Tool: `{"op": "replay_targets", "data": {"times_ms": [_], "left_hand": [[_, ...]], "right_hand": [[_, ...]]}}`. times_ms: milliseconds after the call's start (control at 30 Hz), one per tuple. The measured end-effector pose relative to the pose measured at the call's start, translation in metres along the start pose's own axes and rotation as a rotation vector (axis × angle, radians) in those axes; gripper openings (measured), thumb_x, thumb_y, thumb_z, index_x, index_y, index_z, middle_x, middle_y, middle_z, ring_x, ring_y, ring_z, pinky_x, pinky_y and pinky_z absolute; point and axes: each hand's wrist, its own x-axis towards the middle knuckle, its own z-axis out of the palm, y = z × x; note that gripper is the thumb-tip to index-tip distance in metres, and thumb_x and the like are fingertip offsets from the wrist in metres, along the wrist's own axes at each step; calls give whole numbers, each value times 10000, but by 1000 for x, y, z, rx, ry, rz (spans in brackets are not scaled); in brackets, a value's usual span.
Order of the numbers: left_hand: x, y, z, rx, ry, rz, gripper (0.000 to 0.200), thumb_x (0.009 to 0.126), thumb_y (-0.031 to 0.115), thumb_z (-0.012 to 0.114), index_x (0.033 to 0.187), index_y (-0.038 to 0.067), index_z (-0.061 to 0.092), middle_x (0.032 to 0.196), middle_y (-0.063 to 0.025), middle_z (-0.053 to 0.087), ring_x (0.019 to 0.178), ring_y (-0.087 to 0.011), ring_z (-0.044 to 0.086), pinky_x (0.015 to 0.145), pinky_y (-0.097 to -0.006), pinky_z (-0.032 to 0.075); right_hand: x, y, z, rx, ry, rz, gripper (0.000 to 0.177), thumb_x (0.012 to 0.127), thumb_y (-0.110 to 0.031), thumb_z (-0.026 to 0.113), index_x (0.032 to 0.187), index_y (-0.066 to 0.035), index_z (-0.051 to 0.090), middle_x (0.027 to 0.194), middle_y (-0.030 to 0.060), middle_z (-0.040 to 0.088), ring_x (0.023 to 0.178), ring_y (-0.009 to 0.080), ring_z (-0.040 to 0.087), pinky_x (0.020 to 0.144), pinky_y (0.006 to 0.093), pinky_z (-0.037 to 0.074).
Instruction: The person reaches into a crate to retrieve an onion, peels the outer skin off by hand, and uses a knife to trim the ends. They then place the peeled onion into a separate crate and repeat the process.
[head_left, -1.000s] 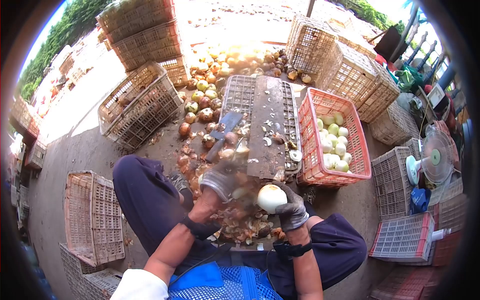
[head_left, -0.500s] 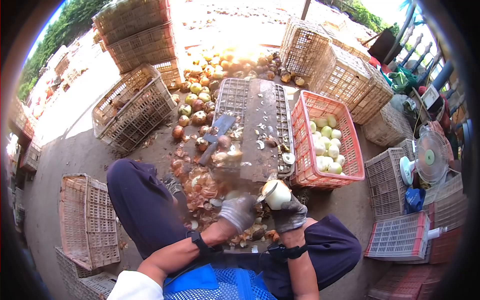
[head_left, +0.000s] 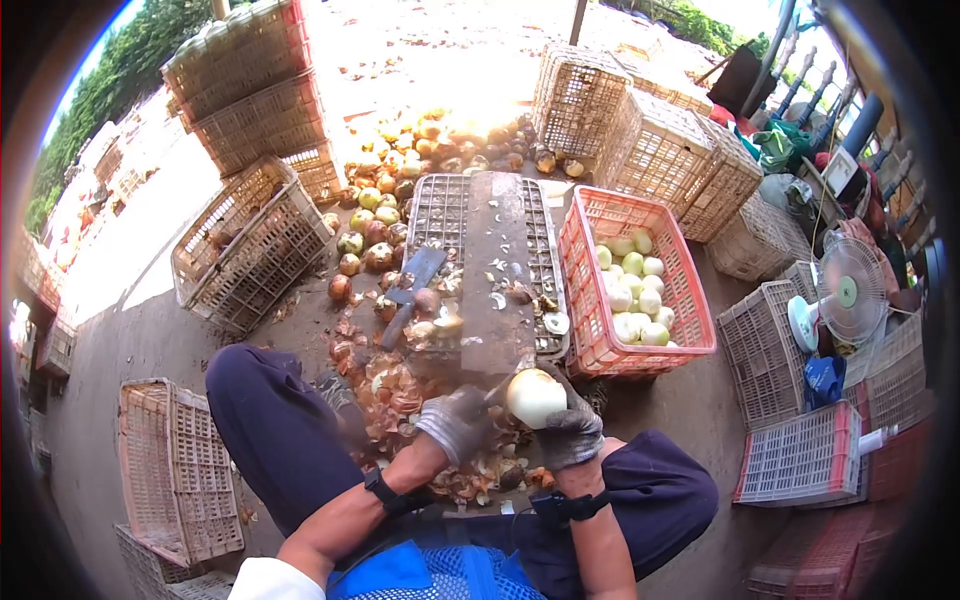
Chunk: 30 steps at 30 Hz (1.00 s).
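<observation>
A pale peeled onion (head_left: 536,398) sits in the gloved fingers of my right hand (head_left: 571,430), just below the near end of a wooden board (head_left: 497,290). On its left side is my gloved left hand (head_left: 455,423), fingers closed and blurred; a small blade showed there a moment earlier, but what the hand grips is too smeared to make out now. The board lies across an upturned crate (head_left: 437,215) with peel scraps on it. A cleaver (head_left: 420,275) rests at the board's left. Loose skins (head_left: 395,385) cover the ground below.
A red crate (head_left: 690,290) of peeled onions stands right of the board. Unpeeled onions (head_left: 378,232) lie behind and left. A tilted crate (head_left: 250,245) is at left, another crate (head_left: 185,470) nearer. Stacked crates (head_left: 655,150) and a fan (head_left: 850,288) are on the right.
The view has shifted a little. The onion has turned in my right hand and shows a smooth white side; the blade seen against it earlier no longer shows clearly.
</observation>
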Motion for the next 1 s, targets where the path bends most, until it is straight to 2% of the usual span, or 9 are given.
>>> {"op": "replay_targets", "data": {"times_ms": [67, 100, 200, 400, 500, 700, 800, 900, 1000], "left_hand": [[-2, 7, -8, 144, -53, 156, 244, 741, 240, 693, 823, 30, 600, 747, -176, 583, 669, -367, 582, 580, -441, 451], [-3, 22, -15, 254, -99, 152, 216, 715, 228, 695, 774, 33, 621, 733, -180, 595, 680, -379, 583, 594, -459, 457], [-1, 35, -20, 474, -230, 259, 178, 714, 175, 649, 857, 71, 632, 765, -176, 594, 676, -377, 599, 552, -444, 475], [6, 35, -18, 546, -371, 105, 177, 708, 166, 626, 851, 62, 639, 820, -178, 628, 733, -383, 621, 595, -463, 498], [6, 27, -13, 553, -331, 96, 190, 725, 187, 633, 864, 59, 648, 842, -178, 638, 759, -379, 629, 611, -466, 503], [9, 25, -7, 580, -314, -50, 188, 721, 181, 654, 821, 24, 680, 831, -205, 653, 763, -365, 645, 649, -449, 516], [12, 34, -12, 588, -354, -131, 191, 727, 177, 653, 839, 24, 678, 863, -202, 658, 790, -362, 653, 656, -442, 524], [11, 18, -3, 608, -277, -112, 205, 733, 197, 657, 845, 26, 678, 835, -200, 658, 791, -354, 660, 650, -439, 527], [18, 4, 2, 591, -325, -174, 247, 758, 251, 624, 858, 29, 659, 834, -216, 654, 779, -372, 652, 623, -454, 518]], "right_hand": [[5, 7, -11, 125, -70, 21, 782, 568, -47, 743, 1291, 43, 461, 1149, 146, 593, 1052, 262, 580, 928, 372, 478], [7, 8, -11, 79, -12, 49, 892, 459, -78, 804, 1279, 39, 474, 1136, 138, 595, 1030, 264, 584, 919, 378, 485], [5, 0, 4, -213, 75, -17, 907, 415, -112, 822, 1249, 38, 499, 1108, 129, 606, 997, 247, 595, 910, 366, 492], [5, -4, 8, -316, 102, 3, 875, 363, -57, 819, 1191, 27, 546, 1074, 97, 625, 952, 215, 609, 863, 333, 518], [8, 1, 0, -580, 131, -80, 894, 335, -28, 817, 1189, 10, 554, 1071, 80, 625, 945, 197, 609, 838, 322, 529], [15, 9, -14, -775, 173, -99, 882, 319, -35, 836, 1163, -7, 581, 1053, 62, 631, 931, 188, 615, 827, 317, 534], [12, 13, -9, -543, 254, -18, 870, 314, -38, 838, 1148, -9, 591, 1046, 58, 634, 929, 184, 616, 833, 318, 532], [15, 20, -20, -629, 246, -71, 874, 321, -50, 852, 1153, -14, 590, 1043, 58, 634, 931, 181, 616, 835, 317, 532], [18, 21, -26, -652, 231, -33, 884, 330, -59, 867, 1166, -15, 584, 1047, 60, 633, 938, 181, 616, 839, 320, 530]]}}
